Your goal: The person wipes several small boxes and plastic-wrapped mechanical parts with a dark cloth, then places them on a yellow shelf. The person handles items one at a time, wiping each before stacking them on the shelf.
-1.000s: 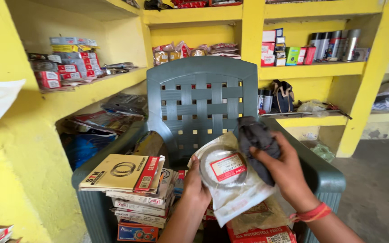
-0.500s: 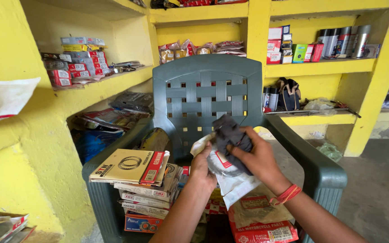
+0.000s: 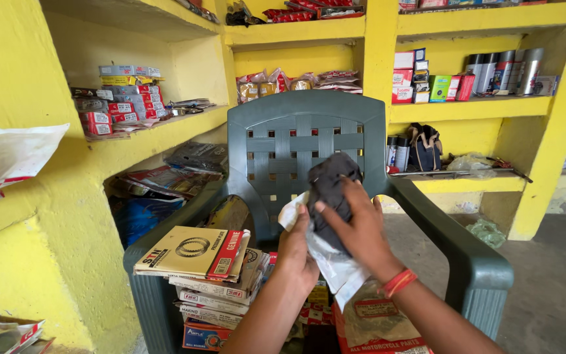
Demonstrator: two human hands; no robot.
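Both hands, left (image 3: pixel 296 246) and right (image 3: pixel 355 226), clamped on soft dark grey cloth (image 3: pixel 331 190) over crinkly clear plastic packet (image 3: pixel 335 265); light, limp, probably slippery; grip bunched edges.

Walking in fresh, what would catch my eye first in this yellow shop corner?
Probably the two hands at the centre: the right hand presses a dark grey cloth against a white plastic packet that the left hand grips from behind. Behind them stands a green plastic chair, its seat loaded with a stack of flat cardboard boxes. Bright yellow shelves around it hold small boxes and metal cans.
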